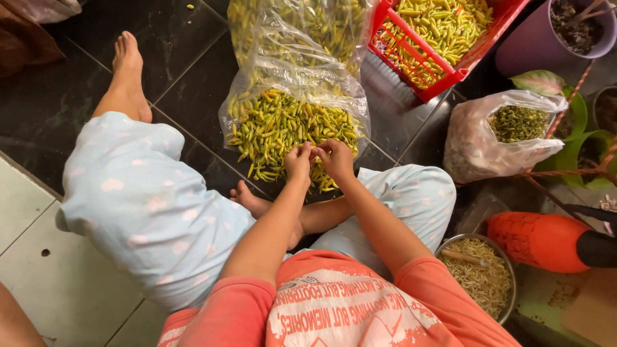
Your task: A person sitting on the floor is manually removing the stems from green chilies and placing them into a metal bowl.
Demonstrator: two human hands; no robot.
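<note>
Dark tile floor [193,77], chilli pile [283,128], hands meeting

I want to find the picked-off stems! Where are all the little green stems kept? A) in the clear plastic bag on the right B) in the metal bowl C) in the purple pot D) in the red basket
A: the clear plastic bag on the right holds a heap of little green stems, while the red basket holds whole yellow-green chillies.

Clear plastic bag [302,71] of yellow-green chillies, centre far, mouth open toward the person. Smaller clear bag [475,144] of green stems at right, crumpled.
</note>
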